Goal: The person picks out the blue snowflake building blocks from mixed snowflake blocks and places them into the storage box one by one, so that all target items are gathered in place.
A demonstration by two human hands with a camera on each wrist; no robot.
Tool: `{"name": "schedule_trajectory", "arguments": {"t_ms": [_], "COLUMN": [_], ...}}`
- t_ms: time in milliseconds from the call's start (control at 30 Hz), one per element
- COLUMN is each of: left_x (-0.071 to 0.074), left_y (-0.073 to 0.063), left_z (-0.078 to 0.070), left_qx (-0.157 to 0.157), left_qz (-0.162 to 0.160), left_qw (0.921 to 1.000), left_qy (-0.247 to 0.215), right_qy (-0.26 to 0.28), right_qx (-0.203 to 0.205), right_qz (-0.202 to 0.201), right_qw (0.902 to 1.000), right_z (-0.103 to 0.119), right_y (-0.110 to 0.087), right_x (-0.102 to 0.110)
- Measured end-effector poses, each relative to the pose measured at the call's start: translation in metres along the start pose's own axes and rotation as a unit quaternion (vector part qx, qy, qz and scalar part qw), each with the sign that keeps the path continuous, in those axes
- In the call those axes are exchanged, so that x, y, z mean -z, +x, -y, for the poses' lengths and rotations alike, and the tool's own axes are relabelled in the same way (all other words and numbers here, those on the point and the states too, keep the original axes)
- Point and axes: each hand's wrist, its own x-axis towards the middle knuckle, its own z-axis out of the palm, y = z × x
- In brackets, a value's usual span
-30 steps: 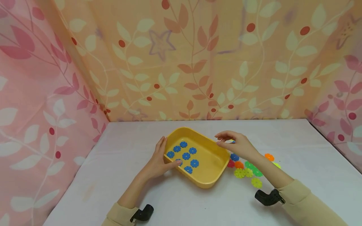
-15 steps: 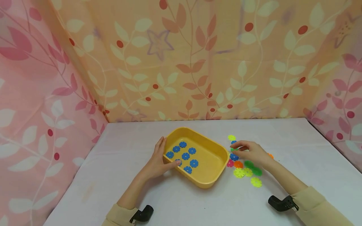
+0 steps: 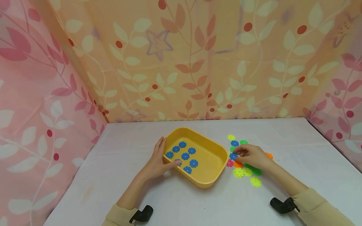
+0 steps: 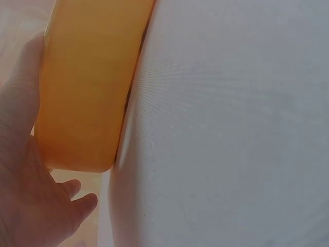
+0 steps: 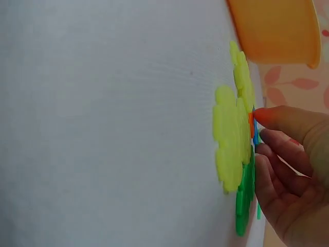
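Observation:
In the head view my left hand (image 3: 156, 161) holds the left corner of a yellow plastic tray (image 3: 209, 150), its thumb over the rim and its fingers along the outside. The left wrist view shows the tray's outer wall (image 4: 92, 87) beside this hand (image 4: 31, 190). Several blue snowflake discs (image 3: 185, 156) lie flat in the tray. My right hand (image 3: 254, 156) is low over a loose pile right of the tray. Its thumb and fingertips pinch at a blue snowflake disc (image 3: 233, 156), whose edge shows between them in the right wrist view.
Around the right hand lie a pink disc (image 3: 230, 163), an orange disc (image 3: 238, 164), yellow discs (image 3: 239, 172) and green discs (image 3: 256, 171). Another blue disc (image 3: 234, 143) lies farther back. Patterned curtains (image 3: 181, 62) enclose the white table (image 3: 127, 135).
My right hand has moved from above the tray's right rim, right and down to the disc pile, and its fingertips now meet a blue disc. The left hand and tray stay put.

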Motion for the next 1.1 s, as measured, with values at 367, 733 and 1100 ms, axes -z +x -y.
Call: {"name": "schedule_trajectory", "arguments": {"t_ms": [367,733,1100], "left_x": [-0.0004,-0.0007,-0.0006], "left_y": [0.0002,0.0008,0.0005], "left_z": [0.0009,0.0020,0.0012], "left_qx": [0.003,-0.002,-0.001], "left_qz": [0.000,-0.002,0.000], "left_qw": [1.0000,1.0000,1.0000], "left_qy": [0.004,0.004,0.006], "right_qy": [-0.040,-0.045,-0.009], "right_qx": [-0.029,-0.049,-0.050], "right_qz": [-0.005,0.000,0.000], "right_qw": [0.9988,0.9978,0.9987], "right_z": [0.0069,0.0049,0.0041], "right_y": [0.0055,0.0018,-0.0024], "right_x": [-0.0053,-0.0024,-0.0029]}}
